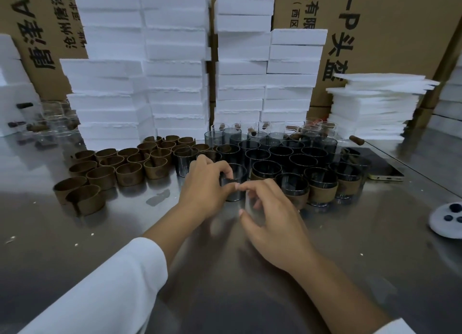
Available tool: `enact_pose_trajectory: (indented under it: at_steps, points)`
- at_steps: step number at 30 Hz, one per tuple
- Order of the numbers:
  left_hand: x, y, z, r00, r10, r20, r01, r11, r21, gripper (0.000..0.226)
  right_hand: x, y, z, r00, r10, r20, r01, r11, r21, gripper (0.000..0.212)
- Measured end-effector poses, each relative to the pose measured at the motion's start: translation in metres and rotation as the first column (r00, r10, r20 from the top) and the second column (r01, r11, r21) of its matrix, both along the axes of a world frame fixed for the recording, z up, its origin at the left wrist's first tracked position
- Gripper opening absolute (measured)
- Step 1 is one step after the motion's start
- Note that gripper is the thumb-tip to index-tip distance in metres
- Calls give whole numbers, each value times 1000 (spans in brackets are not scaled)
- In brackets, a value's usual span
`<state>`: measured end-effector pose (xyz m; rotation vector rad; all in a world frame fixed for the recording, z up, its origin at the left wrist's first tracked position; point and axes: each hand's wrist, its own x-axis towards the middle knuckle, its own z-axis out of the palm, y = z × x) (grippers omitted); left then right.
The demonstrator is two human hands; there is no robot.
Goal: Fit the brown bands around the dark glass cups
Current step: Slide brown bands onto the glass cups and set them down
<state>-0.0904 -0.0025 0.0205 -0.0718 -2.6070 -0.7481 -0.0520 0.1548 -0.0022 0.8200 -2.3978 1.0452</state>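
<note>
A dark glass cup [233, 183] without a band stands on the steel table [125, 233] in front of me. My left hand [207, 186] grips it from the left, fingers over the rim and thumb on its near side. My right hand [271, 216] is just right of it, thumb and fingers curled around a faint see-through shape that looks like a clear glass [253, 204]; its index tip meets my left thumb. Several loose brown bands [102, 177] lie at the left. Bare dark cups [280, 156] crowd behind, and banded cups [322, 191] stand at the right.
Stacks of white foam boxes [175, 66] and cardboard cartons [390, 33] wall off the back. Clear glasses [56, 119] stand at the back left. A phone [377, 167] lies at the right, and a white dish [447, 220] with dark round bits sits by the right edge.
</note>
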Motion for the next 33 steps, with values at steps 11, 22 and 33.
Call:
enact_pose_trajectory:
  at_steps: [11, 22, 33]
  points:
    - [60, -8, 4, 951, -105, -290, 197, 930, 311, 27, 3, -6, 2, 981, 72, 178, -28, 971, -239, 65]
    - [72, 4, 16, 906, -249, -343, 401, 766, 503, 19, 3, -10, 10, 921, 253, 295, -88, 875, -476, 53]
    - [80, 21, 8, 860, -287, -421, 402, 891, 213, 37, -4, -14, 4, 908, 228, 353, 21, 814, -581, 48]
